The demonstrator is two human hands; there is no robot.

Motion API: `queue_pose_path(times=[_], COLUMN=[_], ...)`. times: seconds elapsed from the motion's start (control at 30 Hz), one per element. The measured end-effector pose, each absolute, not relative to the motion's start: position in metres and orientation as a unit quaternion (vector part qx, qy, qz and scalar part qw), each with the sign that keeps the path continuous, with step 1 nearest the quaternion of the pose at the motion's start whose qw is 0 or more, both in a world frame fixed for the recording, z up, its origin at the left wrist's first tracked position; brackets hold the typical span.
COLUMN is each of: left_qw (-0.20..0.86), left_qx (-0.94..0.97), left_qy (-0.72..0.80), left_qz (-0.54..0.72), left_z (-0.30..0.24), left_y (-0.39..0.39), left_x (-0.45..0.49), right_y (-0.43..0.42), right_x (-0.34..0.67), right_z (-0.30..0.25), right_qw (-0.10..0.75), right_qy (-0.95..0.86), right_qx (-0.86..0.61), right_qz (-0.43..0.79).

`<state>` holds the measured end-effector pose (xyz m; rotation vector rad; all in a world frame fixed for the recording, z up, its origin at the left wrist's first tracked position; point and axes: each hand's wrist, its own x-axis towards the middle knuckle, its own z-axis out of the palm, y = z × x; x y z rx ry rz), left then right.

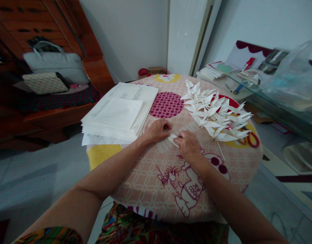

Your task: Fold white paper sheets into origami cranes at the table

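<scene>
Between my hands, low over the round table, is a small folded piece of white paper (173, 139). My left hand (158, 130) pinches its left end, thumb and index finger bent into a ring. My right hand (188, 144) is closed on its right end, with the fingertips partly hidden. To the right lies a cluster of folded paper cranes (217, 113), white with pointed tips. On the left sits a thick stack of printed paper sheets (105, 127), with a smaller pile of cut white paper (120, 112) on top.
A patterned cloth covers the round table (151, 183). Red-handled scissors (253, 139) lie by its right edge, partly under the cranes. Further right, a glass shelf (273, 113) holds a plastic bag (293, 81). A wooden bench (95, 73) with a grey handbag (56, 66) stands at left.
</scene>
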<state>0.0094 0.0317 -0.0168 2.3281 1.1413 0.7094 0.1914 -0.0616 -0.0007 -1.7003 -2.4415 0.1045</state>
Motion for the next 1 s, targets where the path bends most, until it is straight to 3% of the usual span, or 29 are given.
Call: queue_pose_path(times=[0.57, 0.8, 1.0], left_qw=[0.239, 0.341, 0.268], left_qx=[0.837, 0.797, 0.863], left_qy=[0.422, 0.408, 0.348], left_qz=[0.253, 0.288, 0.251], left_z=[-0.013, -0.013, -0.009], left_y=[0.033, 0.037, 0.023], left_x=[0.004, -0.007, 0.001], right_y=[-0.059, -0.055, -0.052], right_x=[0.197, 0.201, 0.206], right_z=[-0.012, -0.011, -0.001], right_qw=[0.182, 0.226, 0.224], right_qy=[-0.812, -0.787, -0.757], right_qx=[-0.55, -0.562, -0.589], right_qz=[0.071, 0.115, 0.171])
